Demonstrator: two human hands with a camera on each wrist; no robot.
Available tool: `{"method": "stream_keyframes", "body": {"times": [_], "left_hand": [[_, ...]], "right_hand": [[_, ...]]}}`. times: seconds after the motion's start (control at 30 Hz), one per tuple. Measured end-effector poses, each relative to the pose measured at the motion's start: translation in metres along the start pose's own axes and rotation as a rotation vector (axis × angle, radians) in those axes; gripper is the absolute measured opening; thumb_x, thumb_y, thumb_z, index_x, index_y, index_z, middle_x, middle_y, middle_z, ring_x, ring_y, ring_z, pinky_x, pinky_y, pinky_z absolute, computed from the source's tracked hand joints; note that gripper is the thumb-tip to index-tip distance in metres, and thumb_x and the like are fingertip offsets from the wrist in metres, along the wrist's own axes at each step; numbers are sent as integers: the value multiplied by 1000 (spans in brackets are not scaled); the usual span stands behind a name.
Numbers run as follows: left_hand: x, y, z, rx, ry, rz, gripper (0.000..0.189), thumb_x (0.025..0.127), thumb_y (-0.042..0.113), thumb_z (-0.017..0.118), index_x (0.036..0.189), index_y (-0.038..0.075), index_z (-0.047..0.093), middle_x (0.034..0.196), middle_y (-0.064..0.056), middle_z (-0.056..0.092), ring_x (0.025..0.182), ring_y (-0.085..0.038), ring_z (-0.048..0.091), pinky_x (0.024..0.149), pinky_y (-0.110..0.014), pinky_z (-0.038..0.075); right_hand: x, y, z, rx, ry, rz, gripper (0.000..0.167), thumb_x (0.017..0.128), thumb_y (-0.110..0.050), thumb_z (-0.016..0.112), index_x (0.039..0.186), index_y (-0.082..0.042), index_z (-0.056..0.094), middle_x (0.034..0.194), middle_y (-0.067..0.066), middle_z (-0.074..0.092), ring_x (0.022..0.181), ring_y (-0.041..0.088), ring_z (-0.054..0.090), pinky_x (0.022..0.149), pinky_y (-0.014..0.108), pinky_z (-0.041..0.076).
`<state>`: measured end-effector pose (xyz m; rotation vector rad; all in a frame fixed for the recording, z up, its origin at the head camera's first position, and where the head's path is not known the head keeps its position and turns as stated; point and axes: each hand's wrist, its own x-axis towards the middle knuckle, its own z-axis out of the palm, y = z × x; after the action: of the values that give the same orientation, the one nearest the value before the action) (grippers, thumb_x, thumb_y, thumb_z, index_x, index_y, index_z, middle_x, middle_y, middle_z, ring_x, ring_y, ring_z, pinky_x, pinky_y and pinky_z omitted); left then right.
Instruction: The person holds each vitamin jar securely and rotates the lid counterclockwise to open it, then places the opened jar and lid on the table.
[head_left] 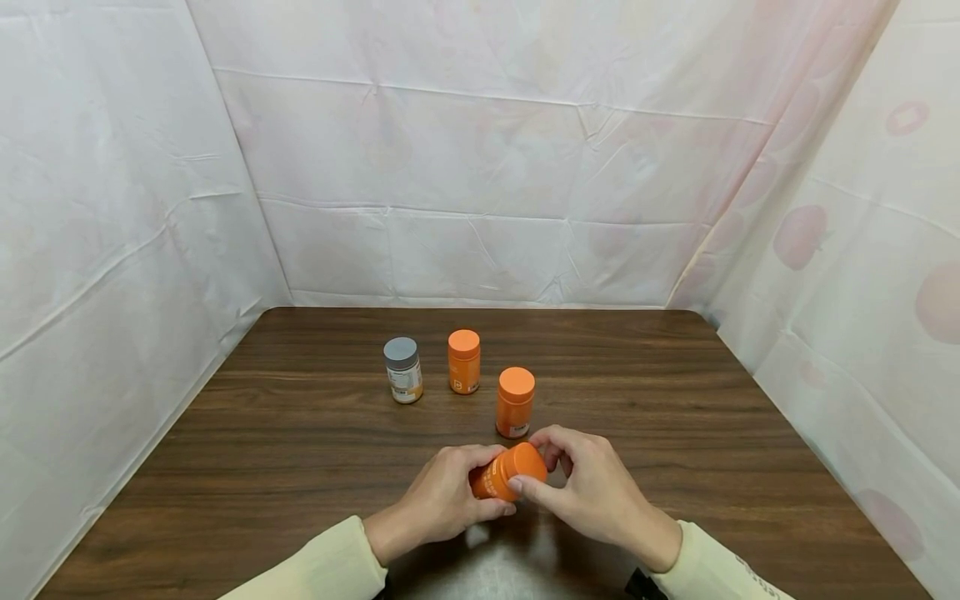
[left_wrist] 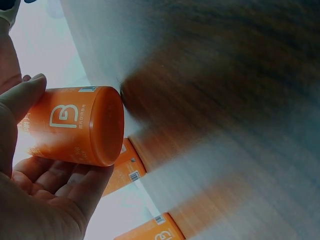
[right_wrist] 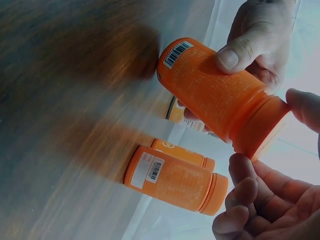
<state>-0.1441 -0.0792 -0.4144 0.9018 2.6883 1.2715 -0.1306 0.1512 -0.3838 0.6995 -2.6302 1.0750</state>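
Note:
An orange pill bottle (head_left: 491, 481) lies tilted between the two hands near the table's front edge, its cap (head_left: 531, 461) pointing to the right. My left hand (head_left: 442, 493) grips the bottle's body, thumb on one side and fingers on the other. On the cap, the thumb and a fingertip of my right hand (head_left: 596, 487) pinch opposite sides. The left wrist view shows the rounded base and a white logo on the held bottle (left_wrist: 67, 122). A barcode and small print show on its label (right_wrist: 210, 82) in the right wrist view.
Just beyond the hands stands a second orange bottle (head_left: 514, 410). Further back is a third orange bottle (head_left: 464, 367), with a grey-capped white bottle (head_left: 405, 371) to its left. The brown wooden table (head_left: 285, 433) is bordered by pale hanging sheets (head_left: 480, 167).

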Motion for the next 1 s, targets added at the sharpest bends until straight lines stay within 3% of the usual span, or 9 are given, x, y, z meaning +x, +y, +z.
{"method": "stream_keyframes", "body": {"times": [0.27, 0.47, 0.6, 0.87, 1.0], "left_hand": [[0, -1, 0, 17, 6, 16, 42, 79, 29, 91, 115, 31, 71, 97, 17, 67, 82, -1, 61, 75, -24, 52], [0, -1, 0, 20, 3, 12, 41, 79, 30, 91, 115, 32, 71, 96, 17, 67, 81, -2, 60, 74, -24, 51], [0, -1, 0, 18, -2, 8, 42, 79, 30, 91, 116, 31, 71, 97, 16, 67, 82, -2, 61, 75, -25, 51], [0, -1, 0, 19, -5, 13, 46, 80, 30, 91, 121, 30, 70, 101, 15, 68, 85, -1, 61, 77, -26, 52], [0, -1, -1, 19, -5, 10, 52, 80, 30, 90, 127, 29, 69, 105, 14, 69, 87, -1, 62, 78, -27, 53]], "right_hand": [[0, 2, -3, 3, -6, -104, 42, 79, -36, 91, 114, -23, 72, 90, -16, 63, 72, 5, 51, 62, 23, 45], [-1, 5, -5, 5, -16, -179, 52, 78, -28, 92, 126, -26, 70, 95, -15, 63, 78, 5, 50, 64, 23, 46], [-1, 5, -7, 22, -33, -229, 59, 77, -18, 91, 130, -27, 68, 109, -14, 65, 82, 6, 53, 67, 24, 48], [-1, 3, -9, 60, -62, -315, 74, 72, 4, 88, 135, -25, 64, 125, -7, 61, 102, 13, 61, 77, 31, 55], [-1, 2, -8, 54, -68, -347, 77, 69, 13, 84, 135, -22, 64, 130, -7, 59, 115, 15, 60, 89, 39, 56]]}}
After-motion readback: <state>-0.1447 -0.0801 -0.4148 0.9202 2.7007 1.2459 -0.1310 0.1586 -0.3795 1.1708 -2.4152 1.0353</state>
